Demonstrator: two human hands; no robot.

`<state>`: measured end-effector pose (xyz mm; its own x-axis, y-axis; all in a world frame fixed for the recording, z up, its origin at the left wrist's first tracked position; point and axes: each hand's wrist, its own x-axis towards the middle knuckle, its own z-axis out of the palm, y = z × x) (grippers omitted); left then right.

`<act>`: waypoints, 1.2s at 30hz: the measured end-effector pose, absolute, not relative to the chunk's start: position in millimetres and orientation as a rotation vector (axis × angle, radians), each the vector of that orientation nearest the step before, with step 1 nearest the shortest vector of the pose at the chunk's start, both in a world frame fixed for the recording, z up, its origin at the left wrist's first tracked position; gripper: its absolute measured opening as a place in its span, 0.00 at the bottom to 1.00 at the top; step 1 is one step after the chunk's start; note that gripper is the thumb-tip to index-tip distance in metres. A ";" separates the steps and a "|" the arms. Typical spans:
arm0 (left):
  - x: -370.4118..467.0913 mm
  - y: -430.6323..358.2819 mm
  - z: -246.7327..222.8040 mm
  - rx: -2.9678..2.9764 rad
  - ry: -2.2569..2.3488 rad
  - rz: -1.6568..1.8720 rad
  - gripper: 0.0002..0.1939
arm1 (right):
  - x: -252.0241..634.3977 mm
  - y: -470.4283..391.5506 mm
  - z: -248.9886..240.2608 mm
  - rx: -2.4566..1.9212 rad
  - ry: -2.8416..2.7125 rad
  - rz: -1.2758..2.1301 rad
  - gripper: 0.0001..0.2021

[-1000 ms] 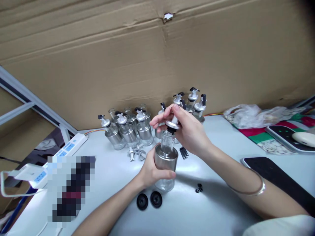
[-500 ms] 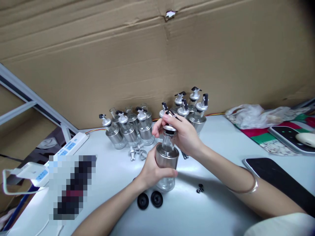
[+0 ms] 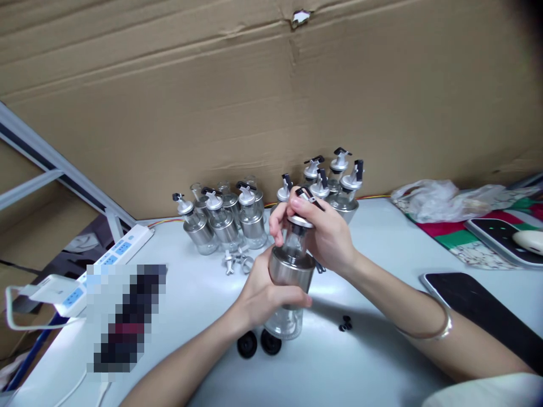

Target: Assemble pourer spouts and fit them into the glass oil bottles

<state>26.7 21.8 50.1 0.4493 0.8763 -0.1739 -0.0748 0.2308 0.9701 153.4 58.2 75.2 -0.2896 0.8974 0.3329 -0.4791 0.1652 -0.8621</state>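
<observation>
A glass bottle [image 3: 292, 265] with a metal band is tilted in the middle of the view, its neck leaning right. My left hand [image 3: 271, 291] is wrapped round the band from the left. Closed over the top, my right hand [image 3: 326, 229] grips the silver pour spout [image 3: 302, 219] with a black lever, which sits in the bottle's mouth. Parts of the spout are hidden by the fingers. Two round black pieces [image 3: 270, 342] lie below the bottle, and several tiny black pieces [image 3: 347, 324] are to its right.
Several similar bottles [image 3: 224, 229] stand at the back left, some with spouts; more spouted bottles [image 3: 343, 200] are behind my right hand. Loose silver parts [image 3: 237, 261] lie between. A power strip [image 3: 123, 249] is at left, a black pad [image 3: 470, 311] and plastic bag [image 3: 441, 200] at right.
The bottle has tipped further, its top going right and its base slightly left. Both hands have stayed on it, the right hand shifting slightly right with the spout.
</observation>
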 end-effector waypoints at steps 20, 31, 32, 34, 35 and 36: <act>15.4 40.8 35.4 1.480 0.927 0.857 0.29 | 190.6 63.5 92.2 -0.968 -1.933 0.896 0.14; 19.0 46.1 18.4 1.477 0.840 0.858 0.33 | 193.7 65.9 92.4 -1.163 -2.078 0.581 0.10; 18.9 46.7 17.3 1.473 0.845 0.860 0.33 | 193.8 66.3 91.9 -1.170 -2.089 0.579 0.11; 19.0 47.7 14.4 1.473 0.860 0.863 0.33 | 193.5 66.9 91.3 -1.193 -2.120 0.582 0.13; 19.0 48.0 12.8 1.477 0.873 0.868 0.33 | 193.2 67.3 91.1 -1.205 -2.136 0.583 0.13; 19.0 48.4 11.1 1.482 0.888 0.875 0.34 | 192.9 67.9 90.8 -1.218 -2.151 0.582 0.12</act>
